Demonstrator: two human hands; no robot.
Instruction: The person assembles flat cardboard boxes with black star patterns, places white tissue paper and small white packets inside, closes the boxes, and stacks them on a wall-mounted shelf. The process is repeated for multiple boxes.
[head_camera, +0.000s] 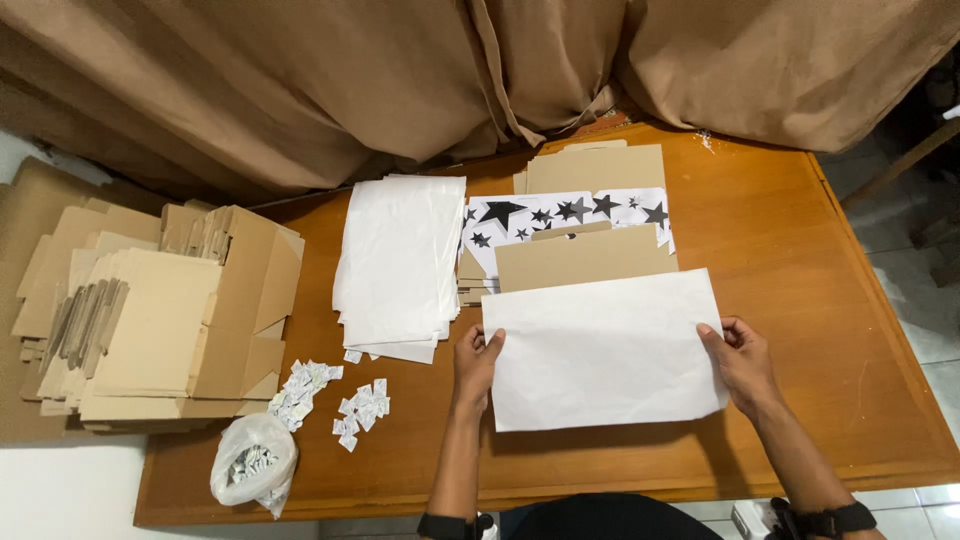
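Note:
A white sheet of paper (605, 350) lies flat on the wooden table (800, 260) in front of me. My left hand (476, 362) grips its left edge with the thumb on top. Its right edge is pinched by my right hand (740, 360). Just behind the sheet sits a flat brown cardboard piece (585, 255), partly covering a white sheet printed with black stars (560, 212). Another cardboard flat (597, 168) lies further back.
A stack of white sheets (398, 262) lies left of centre. Folded cardboard boxes (150, 310) pile up at the far left. Small paper scraps (340, 395) and a white plastic bag (254, 463) sit near the front left. Brown curtains (400, 80) hang behind.

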